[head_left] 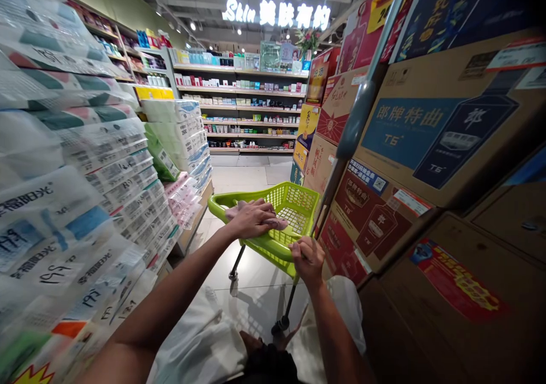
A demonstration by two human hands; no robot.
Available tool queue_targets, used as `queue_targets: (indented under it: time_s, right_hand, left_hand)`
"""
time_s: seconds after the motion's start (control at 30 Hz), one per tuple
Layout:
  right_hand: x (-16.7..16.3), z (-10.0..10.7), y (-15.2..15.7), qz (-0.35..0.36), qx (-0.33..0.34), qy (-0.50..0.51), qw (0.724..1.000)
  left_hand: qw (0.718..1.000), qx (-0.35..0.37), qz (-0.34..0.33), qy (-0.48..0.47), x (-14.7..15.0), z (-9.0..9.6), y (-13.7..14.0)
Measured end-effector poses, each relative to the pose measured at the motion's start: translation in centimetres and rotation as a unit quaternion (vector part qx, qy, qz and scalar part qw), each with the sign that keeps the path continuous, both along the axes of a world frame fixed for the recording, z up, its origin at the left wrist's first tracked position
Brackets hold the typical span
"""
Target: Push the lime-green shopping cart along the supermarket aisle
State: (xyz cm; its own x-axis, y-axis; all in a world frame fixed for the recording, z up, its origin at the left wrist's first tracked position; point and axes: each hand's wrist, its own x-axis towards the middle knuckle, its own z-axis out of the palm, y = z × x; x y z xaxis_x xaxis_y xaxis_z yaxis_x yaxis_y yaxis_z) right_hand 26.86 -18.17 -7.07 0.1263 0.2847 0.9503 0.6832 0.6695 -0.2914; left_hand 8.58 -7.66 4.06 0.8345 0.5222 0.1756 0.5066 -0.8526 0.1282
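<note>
A lime-green plastic shopping cart point(295, 203) with a slatted basket and dark legs stands just before me. My left hand point(252, 219) lies over a pinkish cloth point(279, 223) and presses it against the cart's near rim, with the fingers bent across the cloth. At the near right corner, my right hand point(307, 257) is closed around the cart's rim. Close beyond that hand, a slanting metal pole point(356, 116) with a grey-blue sleeve rises to the upper right; its lower end is hidden.
Stacked tissue packs point(123, 162) line the left side, with more packs point(183, 128) beyond. Liquor cartons point(401, 128) are piled high on the right, close to the cart. Shelves of small boxed goods point(243, 94) stand across the far end of the tiled floor point(251, 173).
</note>
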Motion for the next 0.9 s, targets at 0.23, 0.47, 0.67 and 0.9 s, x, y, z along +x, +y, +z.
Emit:
queue_targets:
  time_s: [0.23,0.47,0.67,0.9]
  right_hand:
    - [1.6,-0.5,-0.1,0.029,-0.023,0.016,0.999]
    - [1.5,-0.6,-0.1,0.013,-0.025,0.038,0.999]
    - [1.2,-0.9,-0.2,0.021,-0.04,0.076,0.996]
    - [2.9,-1.0,-0.7,0.049,-0.092,0.128,0.986]
  left_hand:
    - [0.981,-0.028,0.185,-0.045,-3.0,-0.5,2.8]
    - [0.935,-0.124,0.331,-0.011,-2.5,0.4,3.3]
    - [0.987,0.064,0.134,-0.06,0.7,-1.1,-2.2]
    - [0.897,0.246,0.162,-0.33,-3.5,-9.3,-5.3]
